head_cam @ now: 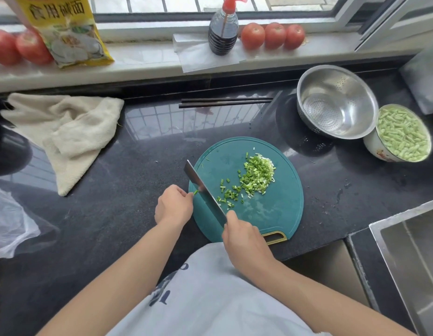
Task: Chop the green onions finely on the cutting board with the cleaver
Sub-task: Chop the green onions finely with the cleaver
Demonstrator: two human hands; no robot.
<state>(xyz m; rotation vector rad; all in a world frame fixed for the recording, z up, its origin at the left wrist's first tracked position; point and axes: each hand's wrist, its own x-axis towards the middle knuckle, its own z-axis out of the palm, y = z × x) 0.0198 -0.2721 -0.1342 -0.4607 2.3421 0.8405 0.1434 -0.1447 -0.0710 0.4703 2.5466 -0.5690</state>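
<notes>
Head view: left hand (173, 206) curled at the edge of the teal cutting board (278, 214), fingertips pinching the last green stub (195, 192) against the cleaver (204, 192), probably to keep it steady and knuckles clear of the edge. Right hand (244, 241) wrapped round the handle, thumb up on the blade's heel, likely for control over short strokes. Chopped green onions (255, 175) heaped mid-board to the blade's right, out of the cutting line; little seemingly left to chop.
</notes>
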